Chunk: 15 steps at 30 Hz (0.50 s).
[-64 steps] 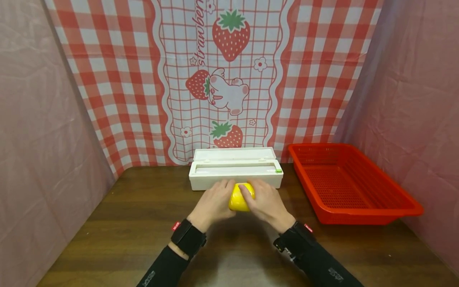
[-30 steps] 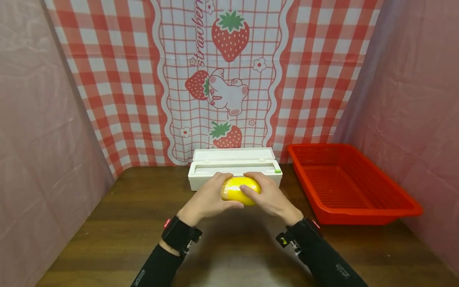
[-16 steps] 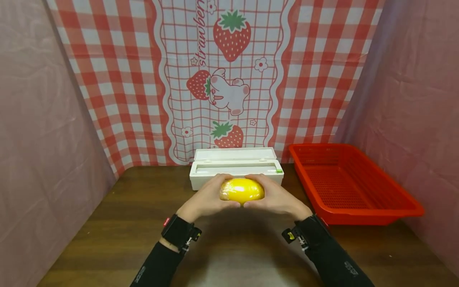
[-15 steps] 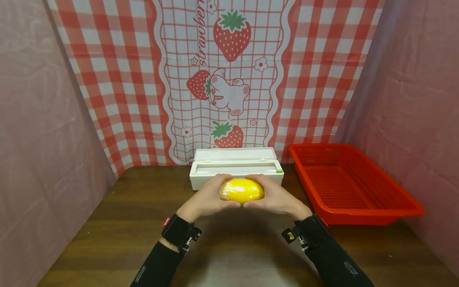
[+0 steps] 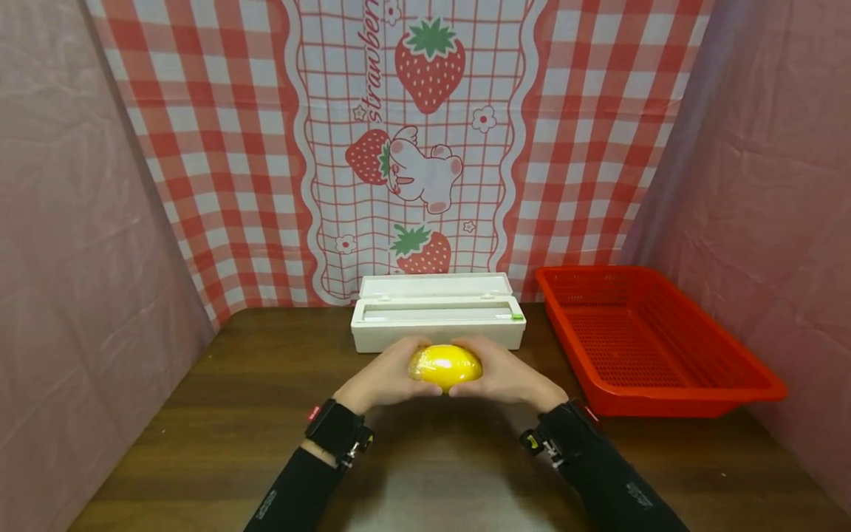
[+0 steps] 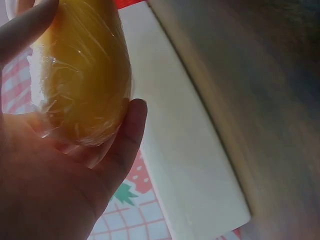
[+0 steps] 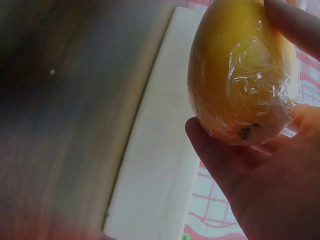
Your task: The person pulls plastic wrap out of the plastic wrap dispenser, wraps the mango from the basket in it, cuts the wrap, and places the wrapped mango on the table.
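A smooth yellow oval fruit [image 5: 447, 366], possibly a mango, is wrapped tightly in clear cling film. My left hand [image 5: 385, 377] grips its left end, and my right hand [image 5: 510, 375] grips its right end. Both thumbs lie on the near side in the head view. In the left wrist view, creased film shines over the fruit [image 6: 85, 75] between thumb and fingers. The right wrist view shows a dark spot at the end of the fruit [image 7: 240, 75]. Just beyond the hands stands a white cling film dispenser [image 5: 435, 338], its lid raised and a green slider [image 5: 517, 317] at its right end.
On the right of the brown wooden table [image 5: 266, 414] sits a red plastic basket [image 5: 665, 395] with perforated walls. A red-checked strawberry cloth [image 5: 425, 162] hangs behind the table. Pink cloth [image 5: 73, 258] covers both sides.
The fruit was turned between the hands from a narrower view to lying lengthwise across. My right thumb shifted from its top to its near side. Since half a second ago, hands and fruit dropped slightly.
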Motion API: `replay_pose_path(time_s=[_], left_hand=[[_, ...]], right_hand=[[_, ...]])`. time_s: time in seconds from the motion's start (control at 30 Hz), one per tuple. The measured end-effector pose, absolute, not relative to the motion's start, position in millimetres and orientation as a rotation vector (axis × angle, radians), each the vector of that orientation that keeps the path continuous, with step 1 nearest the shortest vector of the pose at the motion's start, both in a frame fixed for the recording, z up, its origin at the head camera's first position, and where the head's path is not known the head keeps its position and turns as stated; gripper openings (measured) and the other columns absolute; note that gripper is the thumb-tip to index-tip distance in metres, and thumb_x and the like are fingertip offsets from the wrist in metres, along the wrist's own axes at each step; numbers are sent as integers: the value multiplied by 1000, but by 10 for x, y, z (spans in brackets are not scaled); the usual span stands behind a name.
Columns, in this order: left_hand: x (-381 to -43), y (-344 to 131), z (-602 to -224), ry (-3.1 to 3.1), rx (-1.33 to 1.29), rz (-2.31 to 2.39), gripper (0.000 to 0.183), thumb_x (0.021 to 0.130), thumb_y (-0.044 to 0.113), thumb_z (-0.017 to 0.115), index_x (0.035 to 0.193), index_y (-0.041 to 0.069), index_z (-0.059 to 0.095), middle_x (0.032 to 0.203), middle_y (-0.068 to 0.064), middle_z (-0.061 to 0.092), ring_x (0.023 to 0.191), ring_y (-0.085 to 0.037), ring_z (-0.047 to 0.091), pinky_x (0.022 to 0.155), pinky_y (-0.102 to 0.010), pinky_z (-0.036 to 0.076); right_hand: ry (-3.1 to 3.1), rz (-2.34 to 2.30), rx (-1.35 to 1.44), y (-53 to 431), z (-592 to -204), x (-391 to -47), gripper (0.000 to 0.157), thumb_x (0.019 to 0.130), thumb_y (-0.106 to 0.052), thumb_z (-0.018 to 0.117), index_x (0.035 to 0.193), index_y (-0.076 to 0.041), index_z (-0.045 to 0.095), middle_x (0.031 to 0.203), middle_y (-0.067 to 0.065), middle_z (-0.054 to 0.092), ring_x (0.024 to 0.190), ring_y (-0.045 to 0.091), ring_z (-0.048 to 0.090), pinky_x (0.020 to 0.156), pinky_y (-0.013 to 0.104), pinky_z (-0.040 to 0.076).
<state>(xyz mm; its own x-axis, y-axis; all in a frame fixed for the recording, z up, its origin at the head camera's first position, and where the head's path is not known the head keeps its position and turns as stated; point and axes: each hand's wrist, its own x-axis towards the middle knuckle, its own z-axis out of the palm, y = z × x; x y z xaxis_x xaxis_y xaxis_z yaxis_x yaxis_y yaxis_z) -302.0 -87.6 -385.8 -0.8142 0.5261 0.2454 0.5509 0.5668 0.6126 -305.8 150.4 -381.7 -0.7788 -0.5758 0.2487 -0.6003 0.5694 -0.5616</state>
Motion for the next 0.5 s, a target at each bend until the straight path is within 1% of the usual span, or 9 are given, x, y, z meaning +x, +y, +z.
replay_pose_path(time_s=[0.13,0.27,0.5], left_hand=[[-3039,-860,-3917,-2788,-918,-1096,65,71,40,82,123,16,50,111,6,53,95,-13,51,85,-32,44],[-3050,-836,-3958,-2839,-875,-1039,67,72,42,82,125,15,50,111,5,53,95,-13,51,84,-31,44],[-3041,-813,-4005,-2912,-830,-994,67,72,43,81,123,13,50,108,4,53,91,-14,52,81,-31,44]], right_hand=[[-2774,989,1022,1493,-3867,-3058,71,70,-46,81,130,-22,51,113,-13,53,95,10,50,87,34,44],[-2802,955,1029,1486,-3906,-3070,70,71,-43,81,130,-21,51,113,-12,54,96,11,51,88,34,43],[-2885,934,997,1487,-3950,-3080,71,71,-44,81,129,-20,50,113,-10,53,95,12,51,88,35,43]])
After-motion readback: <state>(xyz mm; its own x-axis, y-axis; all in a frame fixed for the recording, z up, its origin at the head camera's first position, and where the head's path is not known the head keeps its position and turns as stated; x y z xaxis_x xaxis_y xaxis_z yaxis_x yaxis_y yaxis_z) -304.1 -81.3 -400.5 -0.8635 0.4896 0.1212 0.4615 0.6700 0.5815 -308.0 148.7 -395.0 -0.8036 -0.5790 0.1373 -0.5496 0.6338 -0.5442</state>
